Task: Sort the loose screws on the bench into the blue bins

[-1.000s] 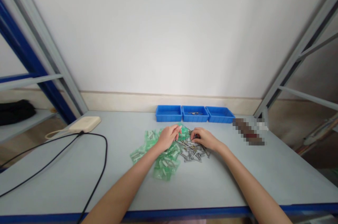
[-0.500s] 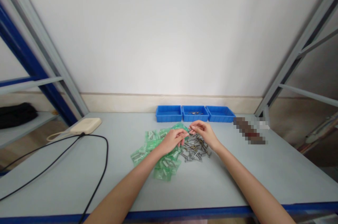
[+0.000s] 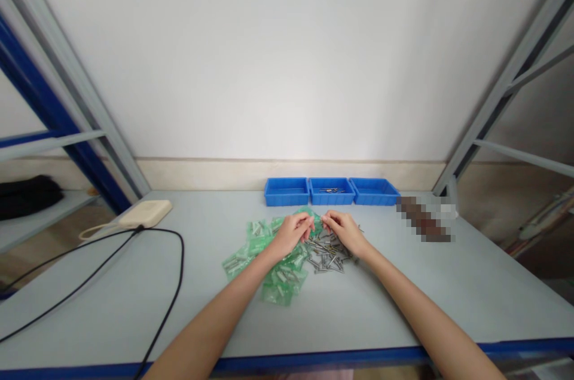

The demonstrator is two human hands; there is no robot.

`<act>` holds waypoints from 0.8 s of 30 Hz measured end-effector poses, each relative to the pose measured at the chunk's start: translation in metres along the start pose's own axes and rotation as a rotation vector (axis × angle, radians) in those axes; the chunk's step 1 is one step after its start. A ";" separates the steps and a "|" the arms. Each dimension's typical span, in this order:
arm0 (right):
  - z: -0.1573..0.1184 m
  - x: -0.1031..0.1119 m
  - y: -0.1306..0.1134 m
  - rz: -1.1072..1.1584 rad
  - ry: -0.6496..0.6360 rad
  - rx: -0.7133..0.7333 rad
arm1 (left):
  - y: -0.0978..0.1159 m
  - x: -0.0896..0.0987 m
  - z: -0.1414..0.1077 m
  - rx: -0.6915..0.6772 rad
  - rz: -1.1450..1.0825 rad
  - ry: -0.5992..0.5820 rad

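Observation:
My left hand [image 3: 292, 233] is closed in a pinch above a pile of green plastic bags [image 3: 287, 278], several with metal pieces inside. Facing it, my right hand [image 3: 346, 230] pinches too, over the right side of a heap of loose metal screws [image 3: 329, 257]. A thin, shiny piece, apparently a screw [image 3: 318, 220], spans the small gap between both sets of fingertips. Its ends are hidden by the fingers. Part of the heap lies under my right hand.
Three blue bins stand in a row at the back; the middle bin [image 3: 332, 196] holds a few metal pieces. A cream box [image 3: 146, 213] with black cables [image 3: 182, 260] lies at left. A pixelated brown object [image 3: 424, 221] is at right, before the frame post.
My right hand has shifted slightly down and its fingers now point level at the left hand. The left hand has drawn back a little leftward, and a thin piece shows between them.

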State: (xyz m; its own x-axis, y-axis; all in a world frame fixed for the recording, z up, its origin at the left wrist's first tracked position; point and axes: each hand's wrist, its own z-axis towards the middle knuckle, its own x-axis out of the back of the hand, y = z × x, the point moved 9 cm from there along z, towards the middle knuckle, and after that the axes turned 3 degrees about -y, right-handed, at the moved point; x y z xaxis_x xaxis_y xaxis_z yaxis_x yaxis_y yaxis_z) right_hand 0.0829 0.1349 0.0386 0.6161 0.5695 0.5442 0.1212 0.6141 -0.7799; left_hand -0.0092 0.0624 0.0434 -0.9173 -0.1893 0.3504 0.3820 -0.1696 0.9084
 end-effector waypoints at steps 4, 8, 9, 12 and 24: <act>0.001 0.000 -0.005 0.100 -0.015 0.038 | 0.002 0.003 0.001 -0.019 0.029 0.027; 0.002 -0.001 -0.002 0.115 -0.018 0.031 | 0.004 0.005 -0.001 -0.028 0.093 0.035; 0.002 -0.002 0.001 0.103 -0.019 0.018 | 0.005 0.006 -0.001 -0.029 0.114 0.038; 0.001 -0.005 0.007 0.073 -0.036 -0.012 | 0.007 0.007 -0.003 -0.029 0.159 0.047; 0.001 -0.004 0.006 0.133 -0.042 0.013 | 0.004 0.006 -0.002 -0.030 0.135 0.035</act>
State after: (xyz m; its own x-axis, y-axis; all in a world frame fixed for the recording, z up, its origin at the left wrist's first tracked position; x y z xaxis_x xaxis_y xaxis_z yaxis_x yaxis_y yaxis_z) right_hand 0.0805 0.1363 0.0319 0.5926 0.6687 0.4491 0.0305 0.5385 -0.8421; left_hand -0.0127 0.0591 0.0487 -0.8531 -0.2458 0.4602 0.5052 -0.1691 0.8463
